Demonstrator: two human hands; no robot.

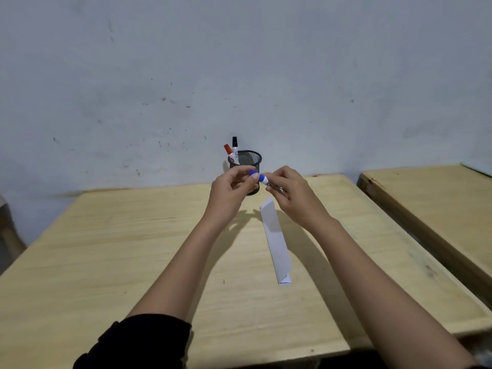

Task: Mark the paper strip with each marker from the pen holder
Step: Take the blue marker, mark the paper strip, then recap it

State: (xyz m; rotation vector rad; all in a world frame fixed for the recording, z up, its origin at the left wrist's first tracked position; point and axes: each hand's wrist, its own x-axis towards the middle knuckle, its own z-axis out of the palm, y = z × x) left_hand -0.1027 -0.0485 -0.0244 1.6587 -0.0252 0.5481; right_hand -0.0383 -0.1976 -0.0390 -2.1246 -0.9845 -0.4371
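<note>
A black mesh pen holder (250, 157) stands at the far edge of the wooden table (133, 249), with a red-capped marker (229, 151) and a black-capped marker (234, 145) leaning in it. In front of it I hold a blue-capped marker (263, 179) above the table. My right hand (288, 194) grips its white barrel. My left hand (234, 191) pinches its blue cap. Whether the cap is seated or loose I cannot tell. A long white paper strip (275, 241) lies on the table below my right hand, its near end folded.
A second wooden table (431, 203) stands to the right, separated by a narrow gap. A pale, scuffed wall rises directly behind the pen holder. Part of a wooden chair or stool (8, 230) shows at the left edge.
</note>
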